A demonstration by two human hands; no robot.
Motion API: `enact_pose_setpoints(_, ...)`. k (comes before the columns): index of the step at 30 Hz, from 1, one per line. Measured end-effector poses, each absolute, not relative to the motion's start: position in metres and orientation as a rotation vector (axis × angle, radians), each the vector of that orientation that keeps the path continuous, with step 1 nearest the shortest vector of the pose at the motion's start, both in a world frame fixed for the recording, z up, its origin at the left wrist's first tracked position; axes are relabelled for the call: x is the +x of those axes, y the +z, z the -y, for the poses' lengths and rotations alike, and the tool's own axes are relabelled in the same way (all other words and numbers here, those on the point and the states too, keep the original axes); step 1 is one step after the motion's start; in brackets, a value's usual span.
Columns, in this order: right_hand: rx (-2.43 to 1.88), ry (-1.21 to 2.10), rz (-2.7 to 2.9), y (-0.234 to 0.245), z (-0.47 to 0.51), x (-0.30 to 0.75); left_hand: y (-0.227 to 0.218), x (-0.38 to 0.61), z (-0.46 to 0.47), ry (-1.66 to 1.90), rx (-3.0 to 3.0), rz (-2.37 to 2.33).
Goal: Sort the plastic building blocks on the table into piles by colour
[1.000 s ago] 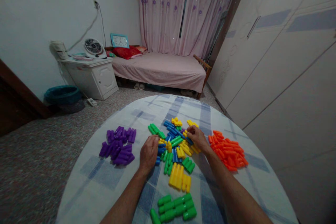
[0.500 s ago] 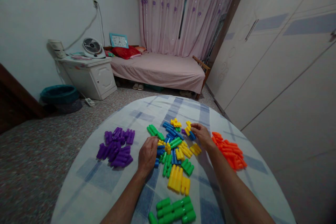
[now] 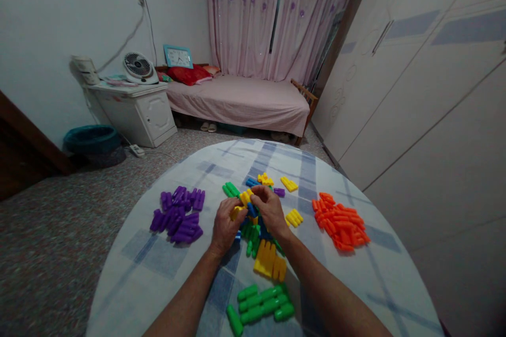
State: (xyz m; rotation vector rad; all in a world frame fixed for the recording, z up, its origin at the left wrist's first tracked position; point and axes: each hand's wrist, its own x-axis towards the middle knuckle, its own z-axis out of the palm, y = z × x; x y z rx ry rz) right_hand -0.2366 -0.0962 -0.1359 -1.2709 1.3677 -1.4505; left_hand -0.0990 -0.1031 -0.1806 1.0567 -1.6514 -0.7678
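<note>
My left hand [image 3: 226, 225] and my right hand [image 3: 271, 211] meet over the mixed pile in the middle of the table. My right fingers pinch a yellow toy building block [image 3: 245, 197], with a blue block [image 3: 252, 210] just below it. Between my left thumb and fingers is another yellow block [image 3: 236, 213], partly covered. Beneath both hands lie green blocks [image 3: 253, 237] and blue ones, largely hidden. Joined yellow blocks [image 3: 269, 260] lie nearer to me, and joined green blocks [image 3: 264, 305] sit at the near edge.
Purple blocks [image 3: 177, 216] are heaped on the left and orange blocks [image 3: 342, 221] on the right. Loose yellow blocks [image 3: 294, 217] and one small purple block [image 3: 279, 191] lie right of the pile. The round table [image 3: 134, 284] wears a checked cloth. A bed [image 3: 245, 100] stands beyond.
My right hand has moved left from the pile's right side to beside my left hand. A yellow block now lies by itself where my right hand was. My left hand has moved slightly.
</note>
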Motion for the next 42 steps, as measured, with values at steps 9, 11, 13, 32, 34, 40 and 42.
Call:
enact_pose_setpoints(9,-1.437,-1.391,-1.36,-0.141,0.094,-0.221,-0.179,-0.103,0.1,-1.112,1.057,1.507)
enact_pose_setpoints(11,-1.363,-1.441,-1.321,-0.139,0.098,-0.223,-0.178,-0.104,0.1,-1.122,1.065,1.498)
enact_pose_setpoints(13,-1.229,-1.579,-1.311,-0.133,0.104,-0.229,-0.177,-0.104,0.1,-1.131,1.056,1.504)
enact_pose_setpoints(32,-1.979,-0.795,-2.108,-0.137,0.116,-0.317,-0.186,-0.099,0.113,-1.07,1.127,1.346)
enact_pose_setpoints(34,-1.968,-0.754,-2.154,-0.138,0.132,-0.311,-0.188,-0.099,0.114,-1.078,1.139,1.362)
enact_pose_setpoints(40,-1.846,-0.672,-2.165,-0.15,0.163,-0.303,-0.193,-0.099,0.115,-1.084,1.154,1.389)
enact_pose_setpoints(42,-1.802,-0.721,-2.195,-0.152,0.167,-0.302,-0.193,-0.1,0.116,-1.074,1.162,1.395)
